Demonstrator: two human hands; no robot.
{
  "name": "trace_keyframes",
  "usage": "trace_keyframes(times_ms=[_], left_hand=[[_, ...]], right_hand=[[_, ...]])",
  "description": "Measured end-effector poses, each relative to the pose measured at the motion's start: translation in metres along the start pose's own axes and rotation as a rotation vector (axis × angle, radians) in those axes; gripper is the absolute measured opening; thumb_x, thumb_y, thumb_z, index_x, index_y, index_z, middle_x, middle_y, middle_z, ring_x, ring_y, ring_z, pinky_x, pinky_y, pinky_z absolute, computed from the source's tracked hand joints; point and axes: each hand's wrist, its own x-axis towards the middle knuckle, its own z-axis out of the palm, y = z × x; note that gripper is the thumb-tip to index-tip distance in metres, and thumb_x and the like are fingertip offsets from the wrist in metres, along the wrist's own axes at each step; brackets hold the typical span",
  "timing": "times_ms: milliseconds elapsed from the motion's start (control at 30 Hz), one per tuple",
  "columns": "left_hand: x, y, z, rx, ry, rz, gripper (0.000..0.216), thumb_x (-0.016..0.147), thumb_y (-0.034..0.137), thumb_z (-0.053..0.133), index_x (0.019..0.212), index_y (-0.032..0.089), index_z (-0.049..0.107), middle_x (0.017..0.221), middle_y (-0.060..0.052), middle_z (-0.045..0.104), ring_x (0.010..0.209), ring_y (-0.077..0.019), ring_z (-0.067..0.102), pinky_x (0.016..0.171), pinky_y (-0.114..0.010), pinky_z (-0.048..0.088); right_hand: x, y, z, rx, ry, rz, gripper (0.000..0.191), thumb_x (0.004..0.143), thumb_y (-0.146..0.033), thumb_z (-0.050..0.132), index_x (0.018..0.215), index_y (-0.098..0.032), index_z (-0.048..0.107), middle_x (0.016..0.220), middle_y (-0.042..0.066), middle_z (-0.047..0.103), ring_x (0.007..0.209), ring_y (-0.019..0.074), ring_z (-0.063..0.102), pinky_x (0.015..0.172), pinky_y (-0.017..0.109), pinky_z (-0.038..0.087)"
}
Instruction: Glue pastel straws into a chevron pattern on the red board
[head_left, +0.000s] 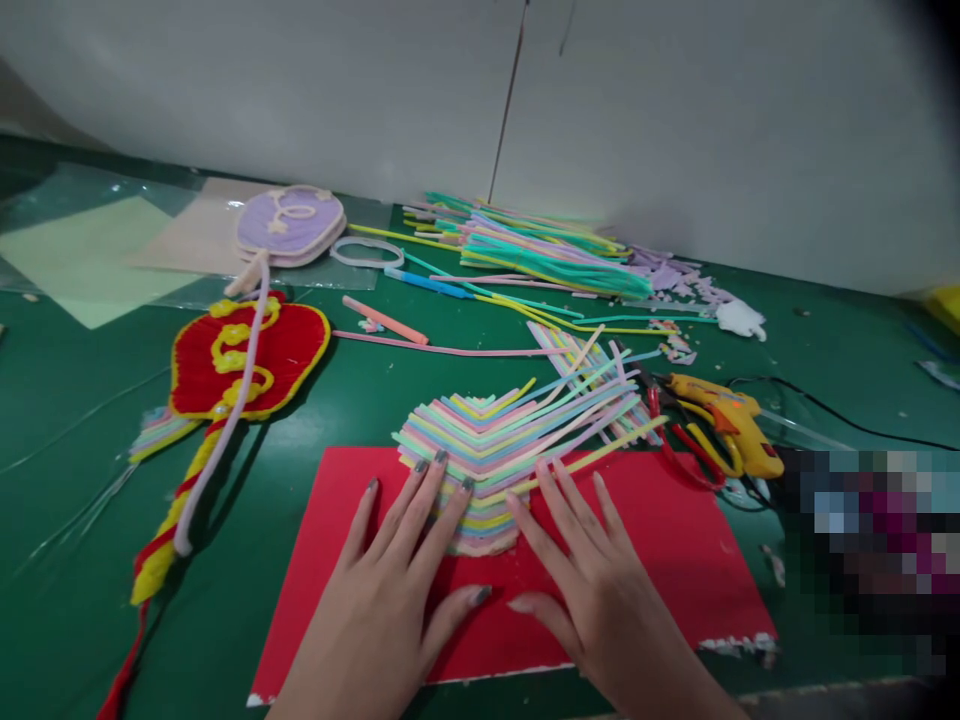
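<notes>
A fan-like panel of pastel pipe cleaners (pixel 480 440), laid side by side in bent V-shaped rows, lies over the far edge of a red board (pixel 645 560). Its left side looks trimmed, while long loose ends stick out to the upper right. My left hand (pixel 405 570) rests spread on the lower left of the panel, fingertips touching the rows. On the lower right, my right hand (pixel 577 560) lies with fingers apart, its fingertips at the yellow and pink rows. Neither hand grips anything. My fingers hide part of the panel's lower rows.
A yellow glue gun (pixel 731 420) and red-handled pliers (pixel 694 455) lie to the right. Behind are bundled pipe cleaners (pixel 540 250) and scraps (pixel 690 285). At left lie a red-and-yellow fan (pixel 292 370) and a purple fan (pixel 315 220). Another striped strip (pixel 581 370) sits behind the panel.
</notes>
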Motion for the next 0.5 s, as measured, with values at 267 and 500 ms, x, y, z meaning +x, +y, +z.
trace_keyframes(times_ms=[267, 500], left_hand=[[0.0004, 0.0003, 0.0001, 0.011, 0.002, 0.002, 0.064, 0.093, 0.052, 0.042, 0.148, 0.021, 0.03, 0.154, -0.01, 0.032, 0.135, -0.0273, 0.04, 0.111, -0.049, 0.029], [0.001, 0.0, -0.0037, 0.013, -0.028, 0.016, 0.06, 0.092, 0.051, 0.043, 0.147, 0.033, 0.029, 0.156, -0.012, 0.026, 0.133, -0.0294, 0.043, 0.105, -0.053, 0.035]], right_hand=[[0.0021, 0.0009, 0.0007, 0.128, -0.077, 0.034, 0.071, 0.092, -0.048, 0.046, 0.151, -0.018, 0.019, 0.156, 0.018, 0.017, 0.143, 0.0334, 0.021, 0.103, 0.058, 0.039], [0.0027, -0.0004, 0.0004, 0.138, -0.083, 0.06, 0.068, 0.093, -0.047, 0.044, 0.151, -0.021, 0.019, 0.157, 0.016, 0.014, 0.143, 0.0324, 0.019, 0.104, 0.058, 0.038]])
